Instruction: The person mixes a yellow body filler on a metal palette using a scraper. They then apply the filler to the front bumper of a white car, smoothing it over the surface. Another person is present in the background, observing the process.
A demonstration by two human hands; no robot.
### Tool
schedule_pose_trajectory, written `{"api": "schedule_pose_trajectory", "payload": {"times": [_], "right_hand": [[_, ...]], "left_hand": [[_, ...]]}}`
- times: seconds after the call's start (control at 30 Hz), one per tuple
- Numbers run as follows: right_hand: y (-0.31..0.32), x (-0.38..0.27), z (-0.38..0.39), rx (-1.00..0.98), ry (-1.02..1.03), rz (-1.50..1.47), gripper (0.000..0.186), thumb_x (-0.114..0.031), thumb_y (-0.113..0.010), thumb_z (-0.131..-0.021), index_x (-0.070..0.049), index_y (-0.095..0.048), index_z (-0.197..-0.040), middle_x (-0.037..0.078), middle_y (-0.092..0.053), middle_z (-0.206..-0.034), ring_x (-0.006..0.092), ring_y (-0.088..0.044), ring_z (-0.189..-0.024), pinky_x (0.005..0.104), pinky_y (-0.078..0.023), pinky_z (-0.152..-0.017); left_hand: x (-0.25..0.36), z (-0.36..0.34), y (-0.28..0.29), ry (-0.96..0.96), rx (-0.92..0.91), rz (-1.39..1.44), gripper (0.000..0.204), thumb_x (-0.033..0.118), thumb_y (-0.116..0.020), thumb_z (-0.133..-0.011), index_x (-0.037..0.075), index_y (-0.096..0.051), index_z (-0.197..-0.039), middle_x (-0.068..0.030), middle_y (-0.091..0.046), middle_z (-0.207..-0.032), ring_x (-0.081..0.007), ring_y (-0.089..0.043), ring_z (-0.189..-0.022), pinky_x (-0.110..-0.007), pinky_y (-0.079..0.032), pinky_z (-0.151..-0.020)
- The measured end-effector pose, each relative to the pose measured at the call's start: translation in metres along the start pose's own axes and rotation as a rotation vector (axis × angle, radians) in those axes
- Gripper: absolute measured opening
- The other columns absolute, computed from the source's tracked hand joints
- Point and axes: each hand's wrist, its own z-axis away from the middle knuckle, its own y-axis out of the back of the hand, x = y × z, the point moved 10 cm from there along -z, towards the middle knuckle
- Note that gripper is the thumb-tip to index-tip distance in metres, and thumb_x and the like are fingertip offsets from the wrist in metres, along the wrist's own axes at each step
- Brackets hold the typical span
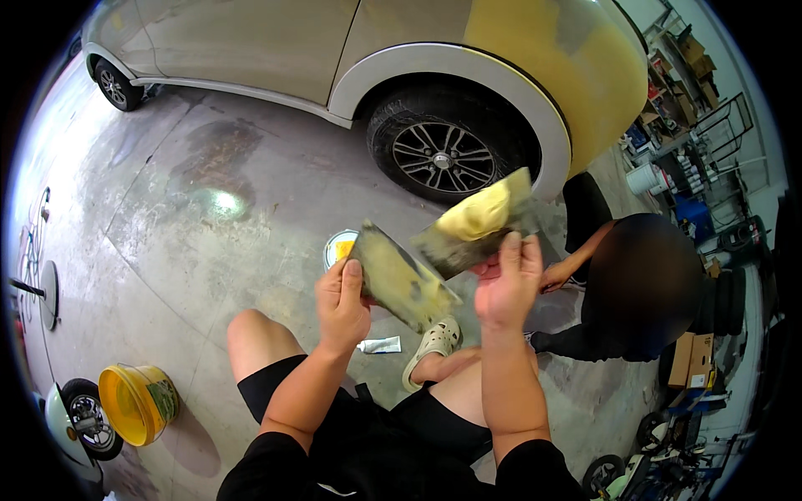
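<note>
My left hand pinches a flat, thin putty spreader smeared with dull yellow filler, thumb on top. In my right hand is a second flat plate, dark along its near side, with a thick blob of yellow putty on it. The two plates come close together in front of me, and I cannot tell whether they touch. Partly hidden behind the left spreader, a round tin stands on the floor. A white tube lies between my legs.
A beige car with yellow patches stands ahead, its wheel just beyond the plates. Close on my right a person in dark clothes crouches. A yellow bucket and a scooter wheel are at left; cluttered shelves line the right.
</note>
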Motion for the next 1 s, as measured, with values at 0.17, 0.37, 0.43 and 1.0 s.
{"api": "schedule_pose_trajectory", "payload": {"times": [0.17, 0.37, 0.43, 1.0], "right_hand": [[-0.037, 0.019, 0.039, -0.436, 0.067, 0.747, 0.018, -0.013, -0.058, -0.097, -0.002, -0.066, -0.085, 0.005, -0.064, -0.073, 0.0133, -0.057, -0.061, 0.0287, -0.045, -0.054], [-0.06, -0.004, 0.042, -0.352, 0.485, 1.256, 0.021, -0.002, -0.06, -0.086, -0.001, -0.07, -0.105, 0.014, -0.069, -0.083, 0.0234, -0.065, -0.069, 0.0316, -0.051, -0.061], [-0.099, 0.002, 0.087, -0.508, 0.849, 1.271, 0.032, 0.002, -0.06, -0.078, 0.001, -0.067, -0.109, 0.014, -0.071, -0.097, 0.0269, -0.071, -0.082, 0.0351, -0.056, -0.07], [-0.085, -0.001, 0.074, -0.535, 0.815, 1.183, 0.035, 0.003, -0.061, -0.075, 0.002, -0.066, -0.109, 0.015, -0.07, -0.093, 0.0268, -0.07, -0.079, 0.0343, -0.056, -0.067]], "left_hand": [[0.02, -0.005, 0.032, -0.189, 0.061, -0.357, 0.028, 0.024, -0.046, -0.104, 0.0, -0.059, -0.096, -0.0008, -0.061, -0.078, -0.0076, -0.055, -0.061, -0.022, -0.045, -0.055], [0.021, -0.011, 0.023, -0.178, 0.064, 0.06, 0.037, 0.028, -0.04, -0.105, -0.004, -0.058, -0.107, -0.0177, -0.067, -0.104, -0.0271, -0.069, -0.092, -0.042, -0.06, -0.078], [-0.001, 0.0, 0.018, -0.137, 0.047, 0.003, 0.038, 0.03, -0.039, -0.105, -0.004, -0.057, -0.11, -0.0171, -0.067, -0.106, -0.0274, -0.068, -0.095, -0.043, -0.059, -0.08], [0.007, 0.006, 0.012, -0.168, 0.034, 0.083, 0.031, 0.025, -0.041, -0.105, -0.002, -0.057, -0.103, -0.0148, -0.067, -0.104, -0.0243, -0.069, -0.091, -0.043, -0.059, -0.081]]}}
